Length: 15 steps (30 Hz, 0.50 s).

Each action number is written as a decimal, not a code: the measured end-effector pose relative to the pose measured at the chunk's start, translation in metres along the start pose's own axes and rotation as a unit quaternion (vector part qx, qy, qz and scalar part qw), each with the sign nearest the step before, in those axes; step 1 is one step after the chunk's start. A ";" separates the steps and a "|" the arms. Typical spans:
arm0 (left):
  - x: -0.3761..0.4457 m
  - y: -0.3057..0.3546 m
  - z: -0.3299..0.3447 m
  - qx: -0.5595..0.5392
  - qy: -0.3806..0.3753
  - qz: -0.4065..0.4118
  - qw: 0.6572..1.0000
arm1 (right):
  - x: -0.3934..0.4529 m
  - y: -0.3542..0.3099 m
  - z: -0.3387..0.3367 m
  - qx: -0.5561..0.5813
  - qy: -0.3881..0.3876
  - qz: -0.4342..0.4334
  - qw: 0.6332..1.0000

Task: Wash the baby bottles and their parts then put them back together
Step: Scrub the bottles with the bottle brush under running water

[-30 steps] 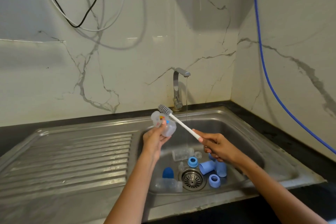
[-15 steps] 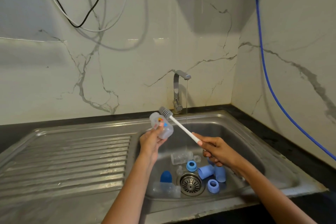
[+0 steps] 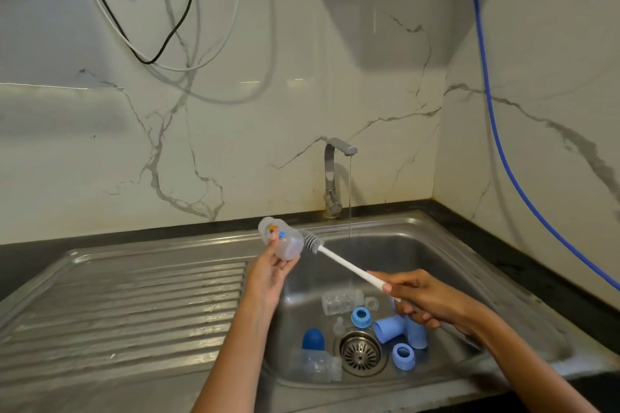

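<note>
Over the sink (image 3: 503,282): left hand (image 3: 268,275) clasps bottle (image 3: 283,241), right hand (image 3: 426,302) pinches brush (image 3: 339,261) at its mouth; scrubbing underway, remaining parts (image 3: 389,329) unassembled in basin.

Both bare forearms reach up from the lower edge, converging over the stainless steel sink (image 3: 469,245). The left hand (image 3: 268,273) is raised above the sink's left rim, palm up, fingers (image 3: 275,238) curled round a clear plastic baby bottle (image 3: 281,241). The right hand (image 3: 426,300) sits lower (over the basin), its fingers pinching a white-handled bottle brush (image 3: 345,266).
</note>
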<state>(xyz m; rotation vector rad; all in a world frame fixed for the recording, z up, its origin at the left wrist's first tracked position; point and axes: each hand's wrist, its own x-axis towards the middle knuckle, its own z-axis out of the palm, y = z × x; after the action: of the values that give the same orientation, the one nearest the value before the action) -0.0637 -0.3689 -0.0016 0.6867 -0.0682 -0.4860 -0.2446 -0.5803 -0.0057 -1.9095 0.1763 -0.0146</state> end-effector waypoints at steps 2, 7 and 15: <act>0.000 0.001 0.000 0.026 -0.010 -0.003 1.000 | 0.000 0.003 0.002 -0.018 0.009 -0.001 1.000; -0.004 -0.014 0.014 0.130 -0.021 -0.015 0.991 | 0.013 0.004 0.017 -0.059 0.059 -0.030 0.996; 0.000 -0.021 0.018 0.165 0.021 0.018 0.986 | 0.010 0.005 0.016 -0.072 0.036 -0.064 0.995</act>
<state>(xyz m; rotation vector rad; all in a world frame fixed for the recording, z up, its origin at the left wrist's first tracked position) -0.0763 -0.3929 -0.0008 1.0184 -0.1234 -0.4297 -0.2339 -0.5686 -0.0162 -2.0640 0.1059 -0.1622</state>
